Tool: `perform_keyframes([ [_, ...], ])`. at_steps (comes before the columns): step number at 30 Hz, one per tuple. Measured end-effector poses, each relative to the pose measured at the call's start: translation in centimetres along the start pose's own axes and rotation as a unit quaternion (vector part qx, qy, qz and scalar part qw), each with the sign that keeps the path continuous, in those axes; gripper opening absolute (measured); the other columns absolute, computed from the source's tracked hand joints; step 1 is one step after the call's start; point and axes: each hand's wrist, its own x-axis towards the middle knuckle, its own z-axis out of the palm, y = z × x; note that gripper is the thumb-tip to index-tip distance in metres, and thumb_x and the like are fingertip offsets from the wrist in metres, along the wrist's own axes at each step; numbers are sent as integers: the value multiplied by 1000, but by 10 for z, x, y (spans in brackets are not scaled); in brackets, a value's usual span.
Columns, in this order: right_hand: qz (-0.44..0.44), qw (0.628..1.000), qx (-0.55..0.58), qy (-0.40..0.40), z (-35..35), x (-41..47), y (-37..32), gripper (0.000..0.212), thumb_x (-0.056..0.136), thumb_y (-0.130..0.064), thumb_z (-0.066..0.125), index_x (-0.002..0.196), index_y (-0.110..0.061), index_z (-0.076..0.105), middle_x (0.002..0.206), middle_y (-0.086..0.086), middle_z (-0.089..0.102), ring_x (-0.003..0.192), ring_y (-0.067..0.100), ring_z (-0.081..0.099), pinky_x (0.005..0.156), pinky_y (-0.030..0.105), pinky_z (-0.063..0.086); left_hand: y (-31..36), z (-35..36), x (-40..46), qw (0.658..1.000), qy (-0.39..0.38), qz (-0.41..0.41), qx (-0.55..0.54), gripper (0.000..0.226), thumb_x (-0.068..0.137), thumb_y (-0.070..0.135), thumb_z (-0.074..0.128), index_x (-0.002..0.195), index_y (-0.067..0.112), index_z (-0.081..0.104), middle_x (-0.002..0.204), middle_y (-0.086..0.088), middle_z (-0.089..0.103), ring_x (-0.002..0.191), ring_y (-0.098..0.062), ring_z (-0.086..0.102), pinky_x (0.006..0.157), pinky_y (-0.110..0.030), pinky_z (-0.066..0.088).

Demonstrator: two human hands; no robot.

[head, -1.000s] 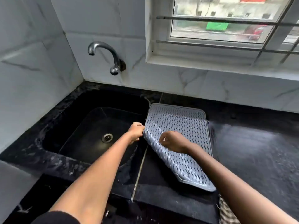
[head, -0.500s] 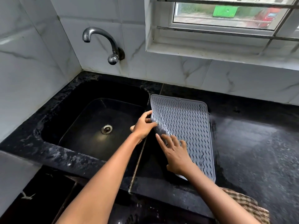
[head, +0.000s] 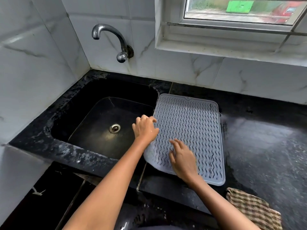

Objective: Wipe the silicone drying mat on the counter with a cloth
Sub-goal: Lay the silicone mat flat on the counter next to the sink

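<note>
While the mat (head: 191, 130) lies on the table (head: 265, 146), my left hand (head: 146, 130) rests loose-fingered on its left edge; right hand (head: 182, 161) palm-down over it, fingers spread, grasping nothing.

A black speckled stone counter (head: 265, 146) runs along the tiled wall, wet and glossy to the right, with a black sink (head: 93, 117) sunk into its left part. The grey silicone drying mat (head: 191, 130) lies on it just beside the sink, its near left corner curled up off the surface. A checked cloth (head: 252, 208) sits bunched at the counter's near edge, just apart from the mat's near right corner.
</note>
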Motion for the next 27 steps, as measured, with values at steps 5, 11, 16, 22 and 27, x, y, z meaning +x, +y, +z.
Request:
perform_keyframes([
  [5, -34, 987, -131, -92, 14, -10, 4, 52, 91, -34, 39, 142, -29, 29, 153, -2, 26, 138, 20, 21, 103, 39, 24, -8, 26, -20, 974, -198, 104, 26, 36, 86, 37, 64, 122, 35, 58, 126, 6, 58, 126, -19, 41, 104, -41, 31],
  [11, -21, 989, -100, -109, 15, -6, 12, 52, 91, -38, 44, 142, -34, 30, 152, -6, 27, 139, 18, 17, 106, 38, 20, -20, 35, -26, 975, -185, 122, 10, 38, 88, 36, 62, 124, 37, 52, 129, 6, 52, 129, -19, 34, 104, -43, 31],
  [16, 22, 989, 43, -137, -2, 8, 11, 38, 86, -19, 55, 123, -26, 59, 139, 1, 47, 129, 22, 37, 105, 39, 32, -10, 40, -36, 971, -188, 135, 64, 43, 90, 35, 57, 131, 30, 45, 138, -3, 41, 133, -26, 30, 105, -45, 32],
  [22, 139, 942, 270, -144, -56, 21, 37, 25, 89, -2, 45, 102, -10, 66, 103, 11, 66, 81, 24, 59, 70, 31, 49, 14, 51, -69, 979, -167, 102, 47, 66, 90, 40, 56, 147, 34, 23, 149, -3, 23, 138, -28, 22, 109, -51, 24],
  [27, 79, 936, 202, -278, -96, 2, 85, 23, 88, -3, 50, 105, -8, 65, 95, 12, 63, 78, 18, 57, 57, 23, 41, 70, 82, -117, 994, -93, 61, 0, 51, 90, 41, 56, 138, 36, 38, 146, 0, 32, 135, -25, 28, 107, -45, 24],
])
